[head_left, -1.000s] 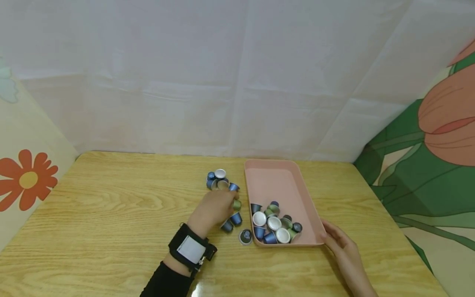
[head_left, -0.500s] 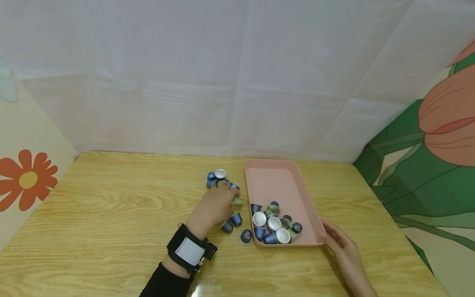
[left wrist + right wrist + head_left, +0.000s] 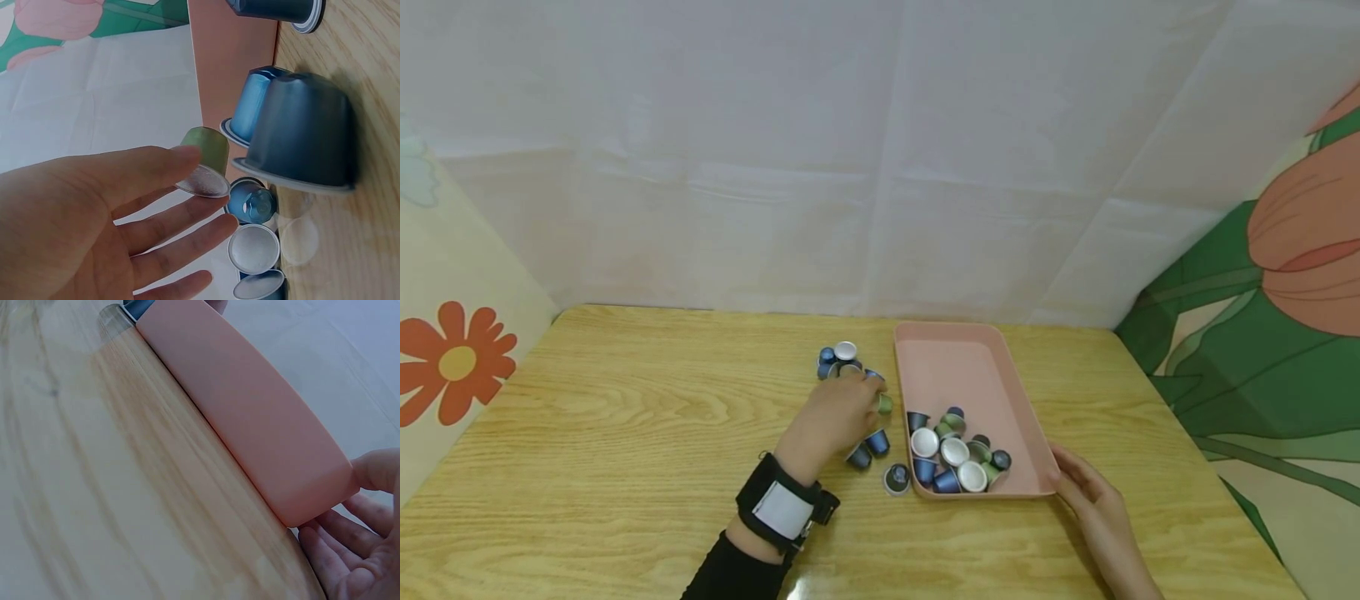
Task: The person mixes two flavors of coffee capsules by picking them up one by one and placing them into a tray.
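My left hand [image 3: 835,412] pinches a green coffee capsule [image 3: 214,147] between thumb and fingers, its silver lid facing down towards the fingers in the left wrist view. Blue and dark capsules stand and lie close around that hand, among them a blue capsule [image 3: 877,442] and a dark capsule [image 3: 858,456]. At the near right corner of the pink tray [image 3: 955,358], my right hand [image 3: 1097,504] grips the wall. In the right wrist view, its thumb [image 3: 378,469] lies at the upper edge while the other fingers bend against the outside near the tabletop.
Several capsules, green, blue, dark and white-lidded [image 3: 972,477], lie in the near part of the tray. A cluster of blue capsules [image 3: 827,367] sits beyond my left hand. One dark capsule [image 3: 897,478] stands by the tray's near left corner. White cloth [image 3: 737,167] hangs behind the table.
The green capsule in my left hand has shifted slightly right and away from me, towards the tray. My right hand and the tray have stayed in place.
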### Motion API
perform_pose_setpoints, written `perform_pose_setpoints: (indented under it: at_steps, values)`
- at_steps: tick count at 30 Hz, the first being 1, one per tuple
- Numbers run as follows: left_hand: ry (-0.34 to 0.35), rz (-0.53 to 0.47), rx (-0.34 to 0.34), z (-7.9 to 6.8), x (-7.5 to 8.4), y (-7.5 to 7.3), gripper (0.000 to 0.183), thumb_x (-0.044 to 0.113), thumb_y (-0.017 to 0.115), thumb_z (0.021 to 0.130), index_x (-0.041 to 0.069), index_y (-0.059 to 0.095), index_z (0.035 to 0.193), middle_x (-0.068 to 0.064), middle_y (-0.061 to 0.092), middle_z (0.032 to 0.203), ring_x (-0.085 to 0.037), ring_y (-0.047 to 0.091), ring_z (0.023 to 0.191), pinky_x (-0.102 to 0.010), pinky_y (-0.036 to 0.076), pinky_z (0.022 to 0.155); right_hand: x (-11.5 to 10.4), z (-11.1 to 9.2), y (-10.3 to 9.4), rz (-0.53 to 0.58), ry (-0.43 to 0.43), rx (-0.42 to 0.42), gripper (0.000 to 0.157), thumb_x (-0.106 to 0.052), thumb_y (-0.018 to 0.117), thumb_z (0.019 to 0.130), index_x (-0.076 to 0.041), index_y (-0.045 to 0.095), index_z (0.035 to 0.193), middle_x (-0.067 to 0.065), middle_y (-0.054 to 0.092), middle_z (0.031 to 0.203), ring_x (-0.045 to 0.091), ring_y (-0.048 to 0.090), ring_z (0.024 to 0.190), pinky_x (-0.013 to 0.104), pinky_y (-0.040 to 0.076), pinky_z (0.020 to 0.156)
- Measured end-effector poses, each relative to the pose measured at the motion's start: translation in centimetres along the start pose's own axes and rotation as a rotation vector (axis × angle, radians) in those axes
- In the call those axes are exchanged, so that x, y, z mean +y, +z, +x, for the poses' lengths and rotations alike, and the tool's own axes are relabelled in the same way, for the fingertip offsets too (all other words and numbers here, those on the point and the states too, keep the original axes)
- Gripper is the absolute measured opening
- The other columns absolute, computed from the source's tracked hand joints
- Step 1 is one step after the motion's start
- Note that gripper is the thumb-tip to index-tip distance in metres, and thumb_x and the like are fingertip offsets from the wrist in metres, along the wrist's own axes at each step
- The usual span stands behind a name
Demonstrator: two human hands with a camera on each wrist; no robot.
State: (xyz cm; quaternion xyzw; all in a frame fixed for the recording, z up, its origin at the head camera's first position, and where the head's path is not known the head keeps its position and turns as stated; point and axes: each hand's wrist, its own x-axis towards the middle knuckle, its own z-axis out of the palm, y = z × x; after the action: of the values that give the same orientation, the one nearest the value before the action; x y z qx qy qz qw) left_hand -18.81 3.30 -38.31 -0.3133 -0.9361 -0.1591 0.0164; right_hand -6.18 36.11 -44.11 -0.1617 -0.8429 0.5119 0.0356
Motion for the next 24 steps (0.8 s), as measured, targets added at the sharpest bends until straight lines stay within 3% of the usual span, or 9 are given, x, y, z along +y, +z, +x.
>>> perform_pose_setpoints:
  at_steps: [13, 21, 24]
  values:
    - [0.037, -0.009, 0.008, 0.17, 0.56, -0.32, 0.034, 0.020, 0.070, 0.093, 0.008, 0.063, 0.125, -0.005, 0.069, 0.104, -0.022, 0.063, 0.093, -0.034, 0.053, 0.079, 0.13, -0.02, -0.08, 0.026, -0.031, 0.007, 0.060, -0.038, 0.056, 0.101, -0.001, 0.043, 0.147, -0.029, 0.049, 0.118, -0.022, 0.044, 0.106, 0.004, 0.041, 0.086]
    - [0.062, 0.008, 0.045, 0.05, 0.74, -0.55, 0.035, 0.020, 0.071, 0.092, 0.009, 0.064, 0.125, -0.004, 0.069, 0.104, -0.021, 0.064, 0.092, -0.038, 0.051, 0.088, 0.02, 0.00, -0.05, 0.000, -0.007, 0.003, 0.061, -0.041, 0.055, 0.101, -0.004, 0.043, 0.148, -0.010, 0.050, 0.134, -0.022, 0.043, 0.107, 0.004, 0.040, 0.087]
    - [0.074, 0.014, 0.052, -0.01, 0.96, -0.69, 0.035, 0.021, 0.072, 0.092, 0.010, 0.064, 0.124, -0.004, 0.069, 0.106, -0.021, 0.065, 0.094, -0.038, 0.051, 0.089, -0.03, 0.00, -0.02, 0.005, -0.001, 0.002, 0.061, -0.041, 0.055, 0.101, -0.004, 0.043, 0.148, -0.012, 0.050, 0.133, -0.022, 0.043, 0.107, 0.004, 0.040, 0.087]
